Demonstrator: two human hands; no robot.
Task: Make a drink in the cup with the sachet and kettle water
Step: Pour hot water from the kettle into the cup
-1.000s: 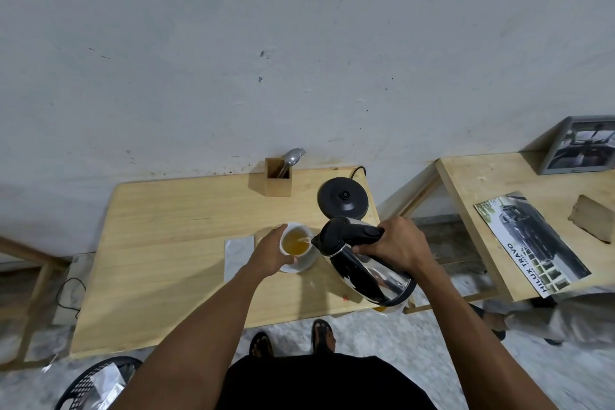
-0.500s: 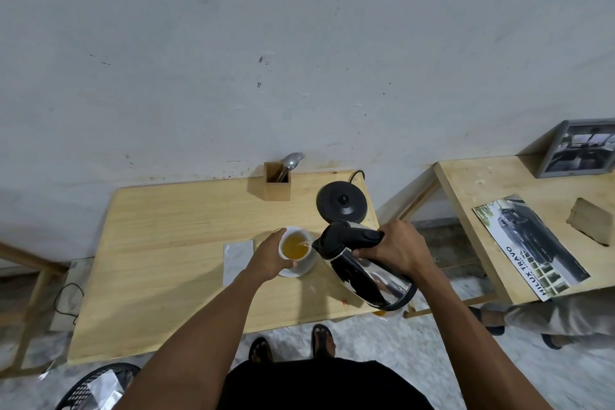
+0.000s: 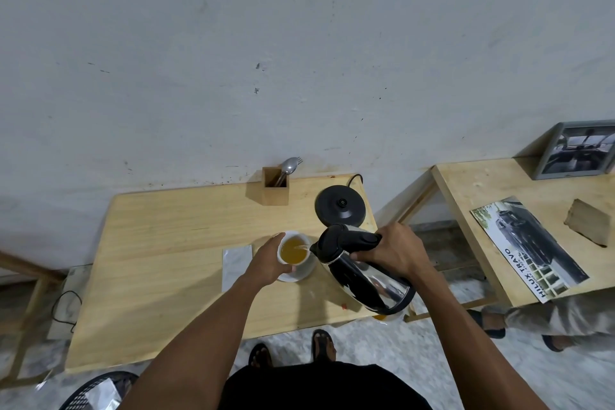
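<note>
A white cup (image 3: 294, 250) holding amber liquid stands on a white saucer (image 3: 304, 271) near the middle of the wooden table (image 3: 159, 243). My left hand (image 3: 268, 261) wraps around the cup's left side. My right hand (image 3: 394, 251) grips the handle of a steel kettle (image 3: 362, 271) with a black lid, tilted so its spout sits at the cup's right rim, and a thin stream of water runs into the cup. A silver sachet (image 3: 235, 263) lies flat on the table just left of my left hand.
The kettle's black base (image 3: 340, 206) with its cord sits behind the kettle. A wooden holder (image 3: 275, 186) with a spoon and fork stands by the wall. A second table (image 3: 499, 190) at right carries a brochure (image 3: 529, 248) and a framed photo (image 3: 577, 155). Another person's feet (image 3: 492, 323) show at right.
The kettle stays tilted over the cup with water still running. Both hands keep their hold; only the camera has shifted slightly.
</note>
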